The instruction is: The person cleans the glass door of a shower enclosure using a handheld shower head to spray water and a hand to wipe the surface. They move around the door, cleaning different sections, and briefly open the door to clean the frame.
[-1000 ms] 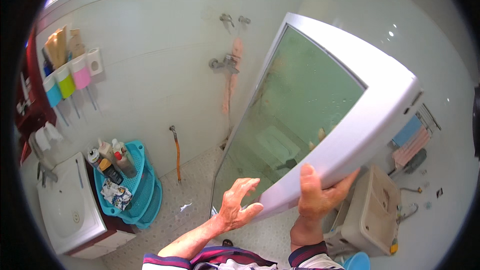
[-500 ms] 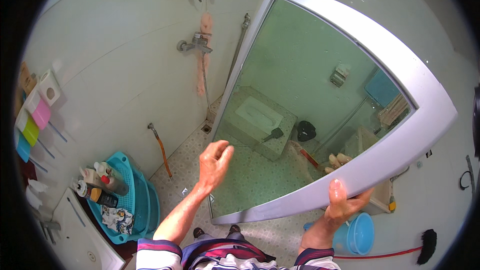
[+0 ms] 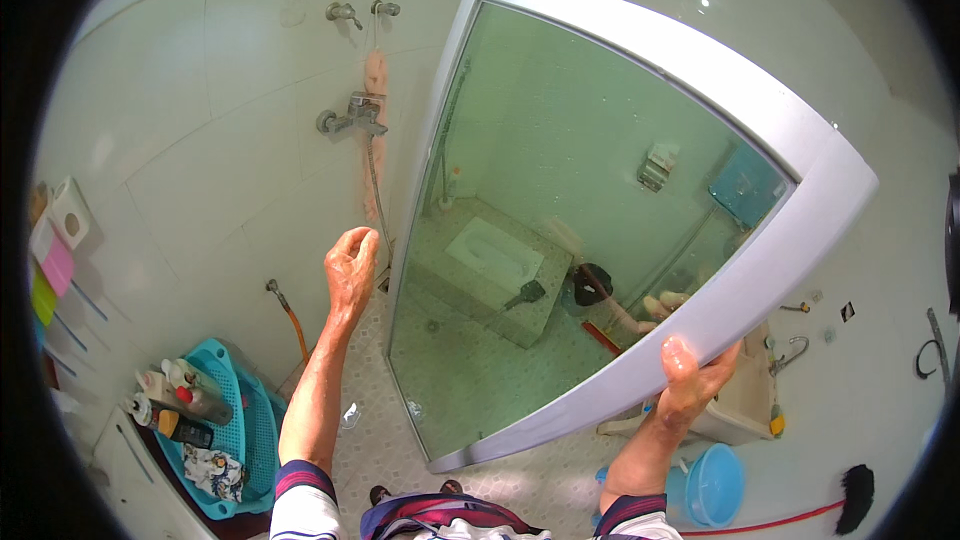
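Note:
A tall glass door with a wide silver frame stands swung open in front of me. My right hand grips the frame's near edge, thumb on the front face and fingers reaching behind; their tips show through the glass. My left hand is raised just left of the door, apart from it, before the tiled wall. Its fingers are curled together, and whatever may be in them is hidden. Water drops dot the glass. Through the pane show a squat toilet, a dark shower head and a black bin.
At the lower left, a turquoise basket holds several bottles beside a white washbasin. A shower mixer with a hose is on the wall. On the right are a blue bucket, a sink and a black brush with a red handle.
My left hand has moved left, off the glass and past the door's edge. My right hand keeps its hold on the frame. The view has shifted, with the door appearing further left.

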Available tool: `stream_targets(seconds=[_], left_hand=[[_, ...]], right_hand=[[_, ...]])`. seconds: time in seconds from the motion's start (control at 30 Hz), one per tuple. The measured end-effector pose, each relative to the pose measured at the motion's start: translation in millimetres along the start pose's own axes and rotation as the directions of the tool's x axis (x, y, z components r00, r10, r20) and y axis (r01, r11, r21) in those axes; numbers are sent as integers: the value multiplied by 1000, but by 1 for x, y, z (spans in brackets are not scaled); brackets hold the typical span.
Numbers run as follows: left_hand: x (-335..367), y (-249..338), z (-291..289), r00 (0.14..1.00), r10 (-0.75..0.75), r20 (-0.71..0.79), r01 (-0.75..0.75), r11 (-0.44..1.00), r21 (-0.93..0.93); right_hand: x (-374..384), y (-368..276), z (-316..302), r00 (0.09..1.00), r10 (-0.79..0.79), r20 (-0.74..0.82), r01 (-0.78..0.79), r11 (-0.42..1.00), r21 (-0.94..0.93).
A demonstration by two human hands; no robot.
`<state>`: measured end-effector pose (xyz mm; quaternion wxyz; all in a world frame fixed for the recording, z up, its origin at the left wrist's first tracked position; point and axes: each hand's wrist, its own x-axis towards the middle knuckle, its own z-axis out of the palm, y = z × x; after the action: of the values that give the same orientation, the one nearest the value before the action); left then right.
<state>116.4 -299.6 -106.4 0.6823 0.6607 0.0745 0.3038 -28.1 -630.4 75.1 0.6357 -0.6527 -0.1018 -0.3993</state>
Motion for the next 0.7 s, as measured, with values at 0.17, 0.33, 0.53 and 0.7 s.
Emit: stream_targets(seconds=[0.17,0.33,0.53,0.7], left_hand=[[21,-8,5,999,-6,-35,7,1000,21],[56,-8,6,998,42,-41,-38,995,91],[109,7,18,999,-6,-50,9,998,63],[164,5,44,998,-52,-24,53,998,28]], right_hand=[[24,25,-31,999,18,44,-19,1000,14],[42,44,-56,999,29,45,-33,995,94],[71,67,-67,997,51,58,-57,993,108],[89,102,-98,998,19,-52,-16,998,62]])
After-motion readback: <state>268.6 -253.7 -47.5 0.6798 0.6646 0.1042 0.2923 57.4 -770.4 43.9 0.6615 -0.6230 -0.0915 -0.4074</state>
